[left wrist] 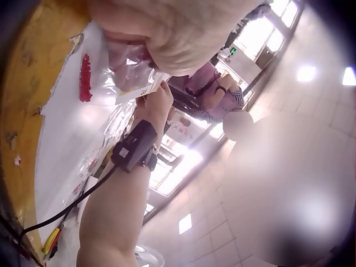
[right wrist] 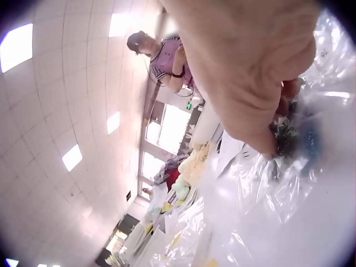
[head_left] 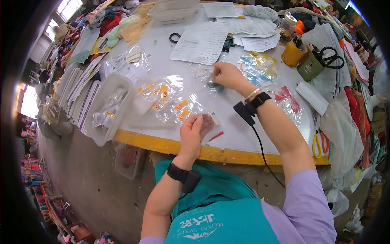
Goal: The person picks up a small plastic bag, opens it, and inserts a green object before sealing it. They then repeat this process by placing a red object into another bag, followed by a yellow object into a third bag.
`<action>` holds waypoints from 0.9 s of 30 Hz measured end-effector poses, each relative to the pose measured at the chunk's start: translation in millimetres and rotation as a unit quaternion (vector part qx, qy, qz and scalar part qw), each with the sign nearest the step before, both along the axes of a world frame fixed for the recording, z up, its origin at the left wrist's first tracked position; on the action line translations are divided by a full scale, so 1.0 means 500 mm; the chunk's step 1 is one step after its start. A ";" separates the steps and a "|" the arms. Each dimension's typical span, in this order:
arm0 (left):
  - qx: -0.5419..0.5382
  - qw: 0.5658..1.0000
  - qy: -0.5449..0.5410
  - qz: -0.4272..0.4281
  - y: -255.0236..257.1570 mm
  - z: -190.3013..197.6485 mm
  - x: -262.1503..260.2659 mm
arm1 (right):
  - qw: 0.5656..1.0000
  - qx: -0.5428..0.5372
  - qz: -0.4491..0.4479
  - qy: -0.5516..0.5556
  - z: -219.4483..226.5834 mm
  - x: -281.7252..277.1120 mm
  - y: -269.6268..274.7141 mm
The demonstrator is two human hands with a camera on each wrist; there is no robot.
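My left hand [head_left: 192,134] pinches a small clear plastic bag [head_left: 209,123] near the table's front edge. A white and yellow label shows on the bag, and a short red beaded strip [left wrist: 85,78] lies at its side in the left wrist view. Farther back, my right hand [head_left: 229,76] reaches down among clear bags with its fingers curled. In the right wrist view its fingertips pinch a dark green, glittery bundle of beads [right wrist: 286,139], with a blue patch [right wrist: 310,139] beside it. The palm hides part of this bundle.
Orange-labelled bags [head_left: 164,92] lie left of my hands, beside a clear tub [head_left: 125,110]. Printed sheets [head_left: 200,42] and black scissors [head_left: 174,38] are behind. Bags with blue [head_left: 258,67] and red [head_left: 286,99] contents, plus cans [head_left: 310,67], stand right. A cable [head_left: 262,148] hangs from my right wrist.
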State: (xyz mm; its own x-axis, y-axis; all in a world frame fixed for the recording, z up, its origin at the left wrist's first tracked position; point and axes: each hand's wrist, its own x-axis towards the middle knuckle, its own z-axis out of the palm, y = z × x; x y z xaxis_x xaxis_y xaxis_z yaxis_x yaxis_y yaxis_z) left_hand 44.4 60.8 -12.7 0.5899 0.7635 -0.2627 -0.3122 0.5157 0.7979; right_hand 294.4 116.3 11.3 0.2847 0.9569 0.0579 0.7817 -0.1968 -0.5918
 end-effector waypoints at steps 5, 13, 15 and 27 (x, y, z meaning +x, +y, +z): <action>-0.069 0.997 -0.009 0.038 0.013 0.018 0.003 | 0.936 0.103 -0.022 0.337 0.045 -0.026 -0.117; -0.070 0.994 -0.072 -0.033 -0.002 0.070 0.015 | 0.883 0.067 -0.033 0.464 0.034 -0.144 -0.269; -0.108 0.988 -0.100 -0.042 -0.018 0.083 0.026 | 0.892 0.059 -0.047 0.446 0.016 -0.147 -0.281; 0.011 0.999 0.007 -0.050 -0.033 0.019 0.034 | 0.969 0.112 -0.044 -0.215 0.031 0.068 -0.261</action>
State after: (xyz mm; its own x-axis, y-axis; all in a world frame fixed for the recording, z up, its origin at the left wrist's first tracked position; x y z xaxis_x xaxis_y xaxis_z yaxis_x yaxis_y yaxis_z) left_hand 61.5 44.6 -3.5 0.6596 0.7073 -0.2542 -0.2499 0.5253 0.8134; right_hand 328.4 -14.1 26.9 0.2673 0.8799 0.3929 0.9518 -0.1773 -0.2505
